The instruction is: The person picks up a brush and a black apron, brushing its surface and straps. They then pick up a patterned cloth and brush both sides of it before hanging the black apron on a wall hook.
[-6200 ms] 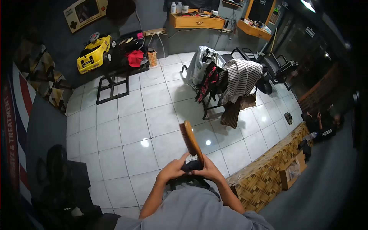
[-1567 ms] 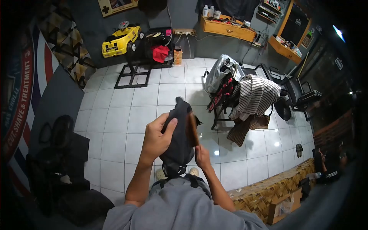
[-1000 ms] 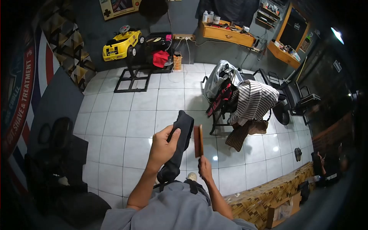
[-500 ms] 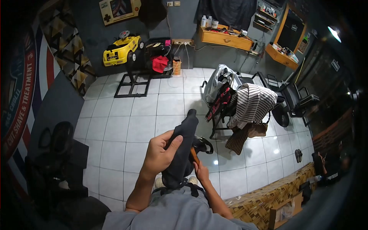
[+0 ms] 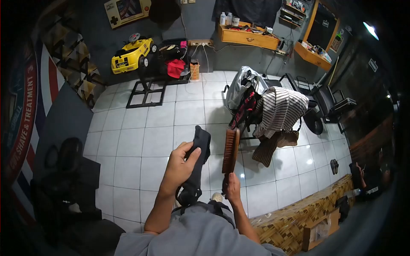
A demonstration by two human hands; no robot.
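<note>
In front of my body, my left hand (image 5: pixel 179 164) is closed on a long black cloth item (image 5: pixel 197 170), pinched between thumb and fingers near its upper part. The item hangs upright and narrow, and its lower end reaches down to my waist. Its exact kind does not show. To the right, my right hand (image 5: pixel 232 187) grips the handle of a wooden brush (image 5: pixel 231 151). The brush stands upright with its row of brown bristles facing left, towards the black item. A gap separates the two.
A rack draped with clothes (image 5: pixel 279 111) stands ahead to the right. Farther back are a black metal frame (image 5: pixel 146 94), a yellow toy car (image 5: pixel 133 55) and a wooden drawer shelf (image 5: pixel 250 38). A woven-pattern bench (image 5: pixel 294 213) runs along the right. Another person (image 5: pixel 369 181) is at the far right.
The brush has come out from behind the black item and now stands upright to its right. The black item has turned to a narrower side and shifted slightly left.
</note>
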